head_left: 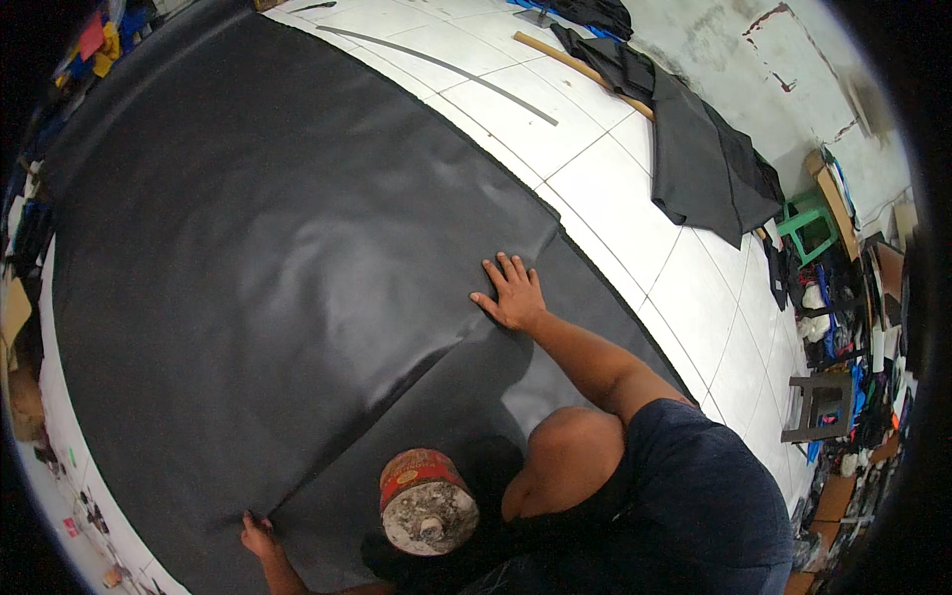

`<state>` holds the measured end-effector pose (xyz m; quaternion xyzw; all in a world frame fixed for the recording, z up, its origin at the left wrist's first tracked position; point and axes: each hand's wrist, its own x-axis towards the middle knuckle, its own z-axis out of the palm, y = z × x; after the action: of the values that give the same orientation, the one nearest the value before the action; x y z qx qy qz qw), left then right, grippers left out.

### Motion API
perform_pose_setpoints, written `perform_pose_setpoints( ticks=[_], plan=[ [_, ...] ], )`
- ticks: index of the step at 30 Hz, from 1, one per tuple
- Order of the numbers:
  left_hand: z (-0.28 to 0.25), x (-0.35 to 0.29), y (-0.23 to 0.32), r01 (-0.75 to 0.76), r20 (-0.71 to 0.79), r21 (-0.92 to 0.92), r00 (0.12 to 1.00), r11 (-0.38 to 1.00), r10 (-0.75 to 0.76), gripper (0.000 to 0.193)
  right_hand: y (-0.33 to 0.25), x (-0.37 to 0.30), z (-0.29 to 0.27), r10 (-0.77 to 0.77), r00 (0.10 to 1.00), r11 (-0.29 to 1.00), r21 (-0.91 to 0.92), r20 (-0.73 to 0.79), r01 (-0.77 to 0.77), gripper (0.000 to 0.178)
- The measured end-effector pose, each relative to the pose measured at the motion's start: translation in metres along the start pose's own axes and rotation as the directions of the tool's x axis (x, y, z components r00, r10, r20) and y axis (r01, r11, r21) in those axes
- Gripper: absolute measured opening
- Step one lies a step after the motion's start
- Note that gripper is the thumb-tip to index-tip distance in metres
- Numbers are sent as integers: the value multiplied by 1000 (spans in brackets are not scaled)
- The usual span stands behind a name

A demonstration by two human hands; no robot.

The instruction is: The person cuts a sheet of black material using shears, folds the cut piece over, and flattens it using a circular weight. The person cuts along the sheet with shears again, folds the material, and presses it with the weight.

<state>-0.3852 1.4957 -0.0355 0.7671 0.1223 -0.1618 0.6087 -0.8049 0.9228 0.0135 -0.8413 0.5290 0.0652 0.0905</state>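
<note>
A large sheet of black synthetic leather (pixel 198 268) covers most of the floor before me. A fold or overlapping edge runs diagonally across it, from between my hands down to the lower left. My right hand (pixel 513 295) lies flat on the sheet near the upper end of that line, fingers spread. At its lower end my left hand (pixel 258 535) pinches the sheet's edge. Between my arms, close to my bent knee, a round red tin (pixel 426 501) with a crusted whitish top and a small knob stands on the sheet.
White floor tiles (pixel 615 198) border the sheet. A thin grey strip (pixel 446 67), a long brown stick (pixel 575 67) and a crumpled black piece of material (pixel 704 159) lie beyond. A green stool (pixel 808 228), a dark stool (pixel 821 407) and piled clutter line the right wall.
</note>
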Motion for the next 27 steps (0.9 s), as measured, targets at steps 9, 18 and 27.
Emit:
perform_pose_setpoints(
  ticks=[9, 18, 27],
  plan=[
    [2, -12, -17, 56, -101, 129, 994, 990, -43, 31, 68, 44, 5, 405, 904, 900, 233, -135, -368, 79],
    [4, -17, -15, 55, -135, 118, 990, 991, -39, 33, 72, 40, 6, 412, 907, 906, 141, -81, -399, 74],
    [11, -20, -7, -1, -243, 102, 970, 995, 26, 40, 71, 43, 11, 466, 866, 878, 220, -182, -426, 68]
  ],
)
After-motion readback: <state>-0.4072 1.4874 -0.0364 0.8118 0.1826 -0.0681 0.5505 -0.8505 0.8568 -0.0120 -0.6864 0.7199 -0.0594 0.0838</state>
